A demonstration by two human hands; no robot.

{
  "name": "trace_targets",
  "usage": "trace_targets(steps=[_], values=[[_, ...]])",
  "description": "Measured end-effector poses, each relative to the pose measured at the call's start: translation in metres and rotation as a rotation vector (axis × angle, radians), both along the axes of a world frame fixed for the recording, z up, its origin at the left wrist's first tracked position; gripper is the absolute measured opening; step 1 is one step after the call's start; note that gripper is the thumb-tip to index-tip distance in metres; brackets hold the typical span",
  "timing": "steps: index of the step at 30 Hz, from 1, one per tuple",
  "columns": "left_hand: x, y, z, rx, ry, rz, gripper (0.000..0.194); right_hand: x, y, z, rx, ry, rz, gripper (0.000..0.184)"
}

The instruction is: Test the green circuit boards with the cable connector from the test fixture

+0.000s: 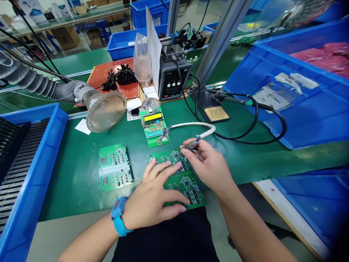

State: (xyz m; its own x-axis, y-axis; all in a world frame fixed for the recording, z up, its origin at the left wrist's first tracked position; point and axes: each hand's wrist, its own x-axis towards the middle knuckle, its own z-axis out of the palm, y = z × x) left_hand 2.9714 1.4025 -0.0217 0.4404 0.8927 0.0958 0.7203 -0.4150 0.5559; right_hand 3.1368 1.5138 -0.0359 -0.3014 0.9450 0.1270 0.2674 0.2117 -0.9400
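My left hand (156, 193) lies with fingers spread over a green circuit board (188, 182) at the bench's front edge, covering its left part. A blue strap circles the left wrist. In my right hand (208, 163), thumb and fingers pinch a grey probe (190, 146) above the board's top edge. Whether the probe's tip touches the board I cannot tell. From the probe, a white sleeved cable (201, 124) runs left to a programmer board (154, 127) with a lit yellow display. Left of the hands, a second green circuit board (115, 168) rests flat on the bench.
A fume extraction hood (107, 111) hangs at the left. Behind stand a soldering station (173, 78) and an iron stand with a sponge (216, 114). Blue bins flank the bench, one on the left (32, 211), one on the right (242, 83). Black cable (240, 138) loops at the right.
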Motion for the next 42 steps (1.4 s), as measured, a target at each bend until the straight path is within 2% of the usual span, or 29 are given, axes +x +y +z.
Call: trace_targets(steps=[3, 8, 10, 14, 22, 42], values=[[-0.0001, -0.0004, -0.0003, 0.012, 0.004, 0.011, 0.02, 0.0003, -0.0002, -0.0007, -0.007, 0.004, 0.001, 0.018], [-0.0001, 0.0019, -0.0022, 0.073, 0.056, 0.041, 0.082, 0.0004, 0.0003, -0.0024, -0.001, 0.017, 0.007, 0.018], [-0.0001, 0.0028, -0.0022, 0.091, 0.115, 0.033, 0.095, 0.0005, 0.0006, -0.0028, -0.003, 0.02, 0.012, 0.018], [-0.0002, 0.0038, -0.0007, 0.089, 0.189, 0.028, 0.091, 0.0009, 0.0007, -0.0034, 0.003, 0.016, 0.011, 0.017], [-0.0003, 0.0052, 0.0005, 0.106, 0.208, 0.031, 0.086, 0.0009, 0.0008, -0.0048, 0.014, 0.021, 0.007, 0.018], [-0.0002, 0.0049, 0.004, 0.113, 0.256, 0.033, 0.087, 0.001, 0.0002, -0.0059, -0.02, 0.1, -0.016, 0.021]])
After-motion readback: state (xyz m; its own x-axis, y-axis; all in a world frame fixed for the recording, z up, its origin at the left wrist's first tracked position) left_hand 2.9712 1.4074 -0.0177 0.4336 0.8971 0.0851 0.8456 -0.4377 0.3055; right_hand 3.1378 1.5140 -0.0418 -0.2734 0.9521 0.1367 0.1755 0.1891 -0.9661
